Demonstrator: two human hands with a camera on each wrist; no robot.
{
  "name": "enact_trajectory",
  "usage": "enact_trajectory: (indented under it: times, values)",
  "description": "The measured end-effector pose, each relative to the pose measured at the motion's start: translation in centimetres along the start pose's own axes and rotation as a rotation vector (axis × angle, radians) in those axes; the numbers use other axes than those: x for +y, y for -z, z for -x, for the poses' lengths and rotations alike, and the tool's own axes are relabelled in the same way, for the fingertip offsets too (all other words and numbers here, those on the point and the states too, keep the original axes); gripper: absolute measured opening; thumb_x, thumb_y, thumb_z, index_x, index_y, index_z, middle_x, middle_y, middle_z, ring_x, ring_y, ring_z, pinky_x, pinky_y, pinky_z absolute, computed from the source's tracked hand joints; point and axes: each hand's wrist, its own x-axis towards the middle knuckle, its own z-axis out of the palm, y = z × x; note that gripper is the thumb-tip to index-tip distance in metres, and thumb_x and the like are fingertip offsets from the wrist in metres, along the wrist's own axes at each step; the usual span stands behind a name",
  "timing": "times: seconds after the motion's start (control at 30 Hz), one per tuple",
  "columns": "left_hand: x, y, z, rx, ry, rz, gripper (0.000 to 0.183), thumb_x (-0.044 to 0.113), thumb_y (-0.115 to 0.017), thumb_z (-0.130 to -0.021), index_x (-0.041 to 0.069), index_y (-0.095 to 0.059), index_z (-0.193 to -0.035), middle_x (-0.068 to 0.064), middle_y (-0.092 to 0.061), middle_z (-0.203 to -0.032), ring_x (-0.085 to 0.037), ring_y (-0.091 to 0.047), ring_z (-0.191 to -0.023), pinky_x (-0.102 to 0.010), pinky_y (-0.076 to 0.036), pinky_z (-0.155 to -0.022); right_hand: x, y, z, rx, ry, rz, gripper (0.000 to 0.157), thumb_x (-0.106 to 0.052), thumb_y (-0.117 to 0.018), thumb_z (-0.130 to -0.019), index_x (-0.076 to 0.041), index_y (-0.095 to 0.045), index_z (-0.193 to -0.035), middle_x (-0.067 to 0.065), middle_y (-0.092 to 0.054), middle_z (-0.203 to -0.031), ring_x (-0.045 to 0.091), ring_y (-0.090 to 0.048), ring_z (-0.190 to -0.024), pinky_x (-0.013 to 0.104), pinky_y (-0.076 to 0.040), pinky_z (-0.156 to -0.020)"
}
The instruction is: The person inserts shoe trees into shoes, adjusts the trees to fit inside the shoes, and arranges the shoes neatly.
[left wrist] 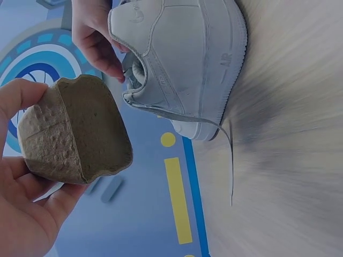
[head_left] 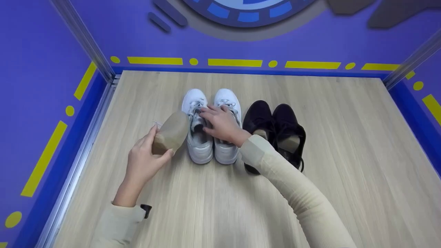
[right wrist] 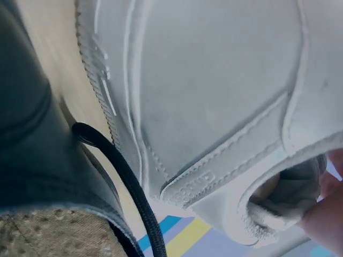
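Between the thumb and fingers of my left hand is a brown moulded-pulp shoe insert, held just left of the white sneakers. Its hollow, rough underside shows in the left wrist view. My right hand reaches over the right white sneaker, with its fingers spread at the tongue and opening of the left white sneaker. Fingertips lie right at the tongue in the left wrist view. Both white sneakers stand side by side, toes pointing away; a loose lace trails from the left one.
A pair of black shoes stands to the right, partly under my right forearm, with brown inserts inside. The wooden tabletop is bounded by blue panels at the back and sides.
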Motion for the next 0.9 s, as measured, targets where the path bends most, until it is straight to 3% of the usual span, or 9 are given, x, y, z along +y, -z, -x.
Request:
enact_trajectory:
  times: [0.23, 0.5, 0.7, 0.9]
  values:
    - [0.1, -0.2, 0.0, -0.002, -0.01, -0.01, 0.075, 0.028, -0.073, -0.066, 0.001, -0.042, -0.129, -0.015, -0.056, -0.119, -0.032, -0.052, -0.109, -0.047, -0.041, -0.088, -0.4, 0.1, -0.1, -0.056, 0.02, -0.006, 0.043, -0.027, -0.06, -0.08, -0.013, -0.053, -0.12, 0.001, -0.043, -0.135, 0.023, -0.037, -0.126, 0.052, -0.026, -0.098]
    - [0.6, -0.3, 0.0, 0.006, -0.055, -0.009, 0.074, 0.027, -0.073, -0.065, 0.0, -0.044, -0.128, -0.013, -0.057, -0.119, -0.03, -0.053, -0.109, -0.044, -0.042, -0.088, -0.8, -0.3, -0.4, -0.068, 0.015, 0.083, 0.046, -0.031, -0.062, -0.079, -0.015, -0.053, -0.121, 0.0, -0.043, -0.136, 0.023, -0.041, -0.123, 0.05, -0.028, -0.097]
    - [0.8, -0.4, 0.1, -0.013, -0.07, -0.006, 0.074, 0.028, -0.073, -0.066, 0.0, -0.044, -0.128, -0.011, -0.057, -0.119, -0.027, -0.052, -0.11, -0.042, -0.042, -0.09, -0.9, -0.8, -0.5, -0.018, 0.005, 0.126, 0.042, -0.034, -0.062, -0.079, -0.016, -0.056, -0.116, -0.002, -0.046, -0.133, 0.021, -0.045, -0.12, 0.049, -0.031, -0.095]
    - [1.0, -0.5, 0.1, -0.041, -0.08, -0.008, 0.074, 0.029, -0.072, -0.067, 0.0, -0.043, -0.129, -0.01, -0.056, -0.121, -0.027, -0.052, -0.111, -0.041, -0.042, -0.09, -0.9, -1.3, -0.6, 0.089, 0.006, 0.172, 0.027, -0.028, -0.06, -0.08, -0.014, -0.062, -0.103, 0.0, -0.054, -0.125, 0.02, -0.053, -0.11, 0.046, -0.036, -0.089]
